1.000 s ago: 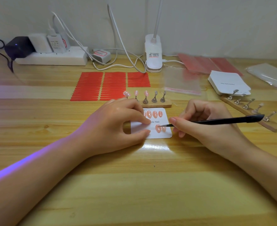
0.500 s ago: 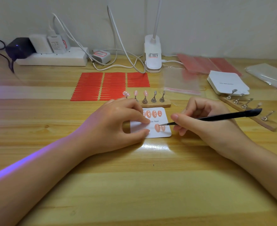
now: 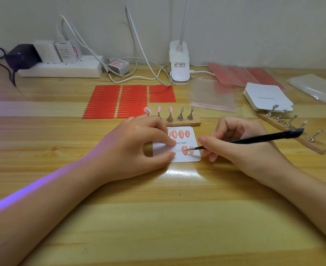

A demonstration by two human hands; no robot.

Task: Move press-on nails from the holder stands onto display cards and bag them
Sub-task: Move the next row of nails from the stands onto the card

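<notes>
Left hand (image 3: 131, 148) pins card (image 3: 179, 156); right hand (image 3: 240, 150) pinches tweezers (image 3: 254, 139), seemingly touching a nail (image 3: 184, 150)

Two hands (image 3: 135, 148); two holder stands (image 3: 183, 122); three red sheets (image 3: 133, 100).

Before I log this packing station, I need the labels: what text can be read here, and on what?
"...de Nail": display card under the left hand; the start is hidden by a finger.
Card stack: one printed line, upside down, too small to read.
Lamp base: barcode sticker, too blurred.
Chargers on the power strip: print too small.
Small adapter: red label, unreadable.
</notes>
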